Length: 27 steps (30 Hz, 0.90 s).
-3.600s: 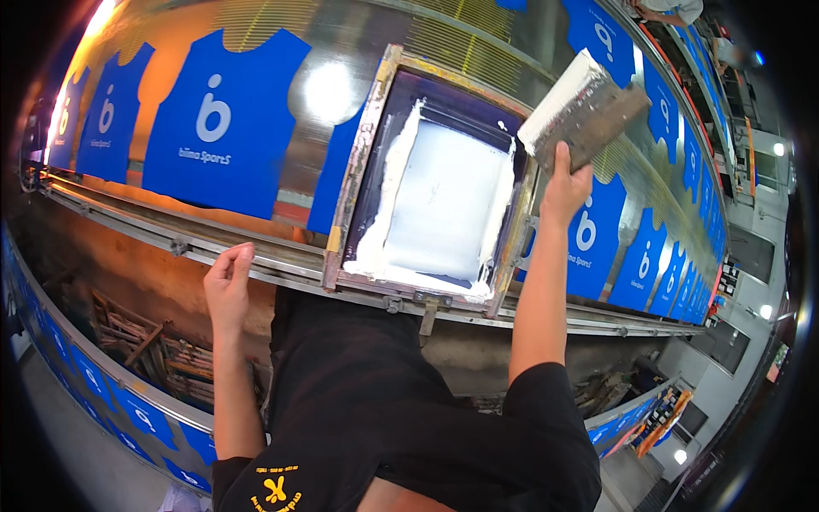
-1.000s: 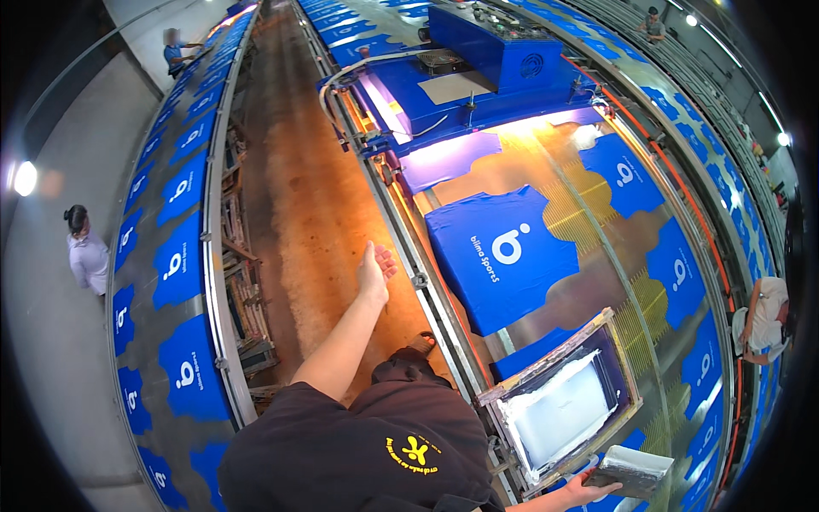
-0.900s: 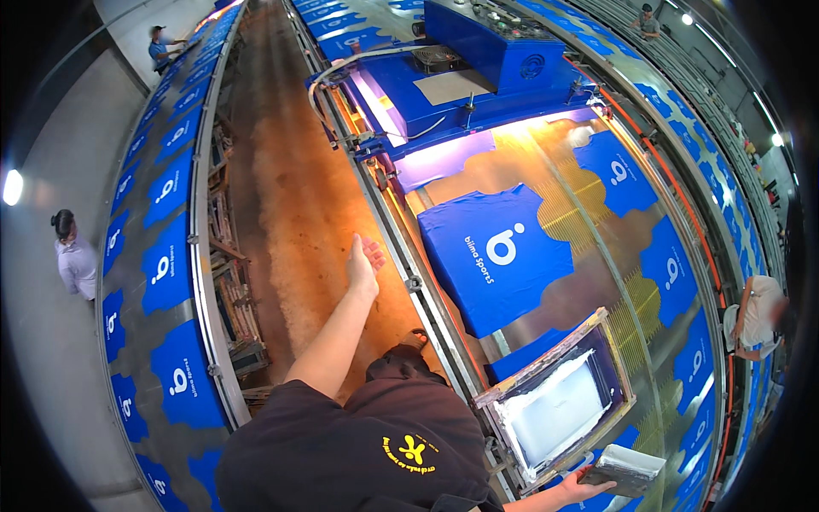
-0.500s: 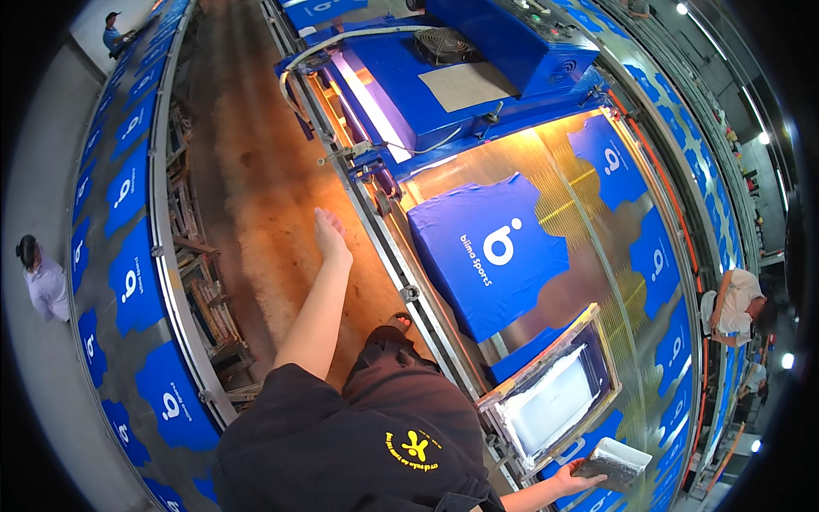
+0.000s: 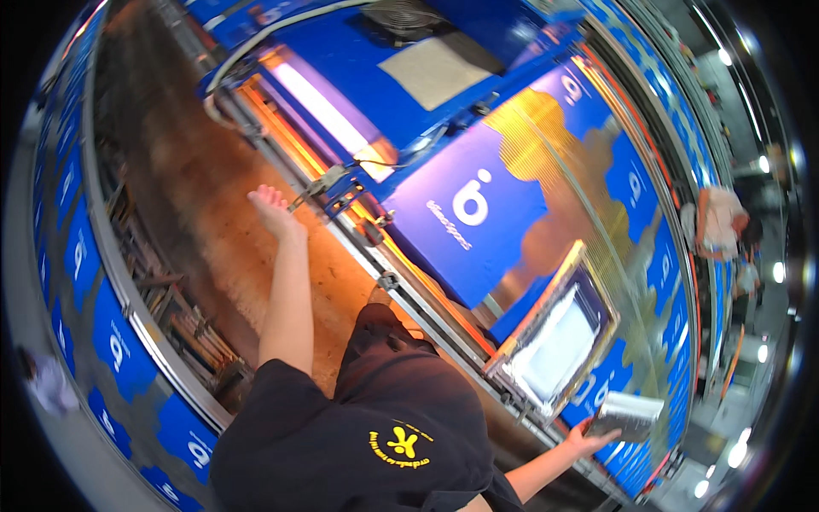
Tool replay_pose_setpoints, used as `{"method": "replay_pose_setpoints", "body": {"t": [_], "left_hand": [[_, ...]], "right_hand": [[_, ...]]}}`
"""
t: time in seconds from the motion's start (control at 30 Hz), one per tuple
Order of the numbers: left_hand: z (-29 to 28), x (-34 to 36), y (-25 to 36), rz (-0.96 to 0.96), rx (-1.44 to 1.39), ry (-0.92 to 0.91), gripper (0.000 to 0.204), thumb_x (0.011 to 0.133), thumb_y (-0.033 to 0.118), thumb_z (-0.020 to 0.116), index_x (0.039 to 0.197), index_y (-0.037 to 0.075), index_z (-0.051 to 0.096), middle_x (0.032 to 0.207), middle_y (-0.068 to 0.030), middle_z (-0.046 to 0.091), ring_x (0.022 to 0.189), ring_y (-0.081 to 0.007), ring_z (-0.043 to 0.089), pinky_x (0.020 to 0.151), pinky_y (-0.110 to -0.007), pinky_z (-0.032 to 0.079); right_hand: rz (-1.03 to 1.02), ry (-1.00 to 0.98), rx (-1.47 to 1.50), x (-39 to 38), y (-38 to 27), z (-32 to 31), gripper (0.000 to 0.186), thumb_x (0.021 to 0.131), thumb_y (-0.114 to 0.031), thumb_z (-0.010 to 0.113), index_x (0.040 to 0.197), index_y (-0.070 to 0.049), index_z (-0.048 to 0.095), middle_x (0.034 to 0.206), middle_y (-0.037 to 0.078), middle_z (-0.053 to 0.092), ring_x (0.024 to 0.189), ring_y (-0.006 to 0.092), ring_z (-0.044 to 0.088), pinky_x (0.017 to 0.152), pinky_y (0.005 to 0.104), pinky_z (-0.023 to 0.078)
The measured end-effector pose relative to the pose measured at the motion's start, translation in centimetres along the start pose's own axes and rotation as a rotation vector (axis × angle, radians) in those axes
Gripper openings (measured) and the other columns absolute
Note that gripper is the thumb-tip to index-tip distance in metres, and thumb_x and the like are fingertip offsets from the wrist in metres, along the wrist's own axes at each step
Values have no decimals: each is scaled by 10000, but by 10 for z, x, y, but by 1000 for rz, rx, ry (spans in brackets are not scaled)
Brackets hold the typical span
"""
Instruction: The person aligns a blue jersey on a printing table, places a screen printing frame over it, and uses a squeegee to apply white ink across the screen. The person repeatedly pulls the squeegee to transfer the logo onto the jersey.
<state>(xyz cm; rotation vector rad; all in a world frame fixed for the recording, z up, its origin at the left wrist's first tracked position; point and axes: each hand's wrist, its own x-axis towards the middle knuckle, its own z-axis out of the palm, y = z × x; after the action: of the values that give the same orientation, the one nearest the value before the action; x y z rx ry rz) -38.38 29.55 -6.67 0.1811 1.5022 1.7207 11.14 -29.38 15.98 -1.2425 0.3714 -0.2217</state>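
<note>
My left hand (image 5: 275,213) is open, palm up and fingers slightly curled, over the aisle near a metal fitting (image 5: 328,186) on the rail-mounted blue machine (image 5: 435,119); whether it touches the fitting I cannot tell. At lower right my right hand (image 5: 587,437) grips a dark squeegee (image 5: 623,427) with a pale edge. Just beyond it a screen frame (image 5: 576,260) smeared with white ink lies tilted along the table's near side. Under the machine's edge lies a blue shirt panel (image 5: 426,222) with a white printed logo. The picture is somewhat blurred.
The orange-lit aisle floor (image 5: 196,188) runs between this table and another (image 5: 149,380) at left bearing blue panels, with wooden frames (image 5: 192,341) stacked below. Metal rails (image 5: 388,282) edge my table. One person (image 5: 51,384) is at far left, another (image 5: 717,222) at far right.
I have turned from the screen frame to face along the aisle, and the blue machine has come nearer. My left hand has moved forward toward it; my right hand still carries the squeegee.
</note>
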Motion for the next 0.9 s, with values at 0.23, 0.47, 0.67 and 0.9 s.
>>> {"method": "replay_pose_setpoints", "body": {"t": [0.23, 0.47, 0.67, 0.9], "left_hand": [[0, 0, -17, -11, 66, -93, 751, 1122, 648, 290, 1475, 45, 563, 1432, -135, 616, 1271, -267, 564, 1078, -453, 413], [-1, -51, -16, 34, 246, -182, 710, 1136, 611, 285, 1429, 54, 613, 1391, -110, 654, 1212, -232, 619, 1089, -408, 438], [-13, -125, 15, 361, 605, -185, 617, 1123, 514, 477, 1437, 3, 620, 1390, -148, 672, 1185, -266, 653, 996, -392, 515], [32, -383, 26, 714, 453, -1050, 408, 1089, 189, 652, 1434, -19, 591, 1406, -148, 654, 1263, -246, 630, 1098, -401, 507]], "right_hand": [[40, 120, 3, -12, -2, -2, 825, 904, -541, 830, 1560, -161, 503, 1528, 45, 564, 1362, 272, 528, 1073, 463, 454], [6, 64, 40, 1, -5, -16, 804, 972, -444, 799, 1582, -45, 459, 1525, 101, 583, 1378, 295, 569, 1143, 465, 466], [-105, -105, -128, 46, -3, -29, 719, 1003, -395, 783, 1524, 18, 508, 1446, 111, 618, 1293, 274, 626, 1054, 418, 524], [-550, -706, -905, 123, -17, -21, 379, 890, -350, 886, 1056, -22, 799, 934, 95, 792, 793, 171, 702, 743, 318, 545]]}}
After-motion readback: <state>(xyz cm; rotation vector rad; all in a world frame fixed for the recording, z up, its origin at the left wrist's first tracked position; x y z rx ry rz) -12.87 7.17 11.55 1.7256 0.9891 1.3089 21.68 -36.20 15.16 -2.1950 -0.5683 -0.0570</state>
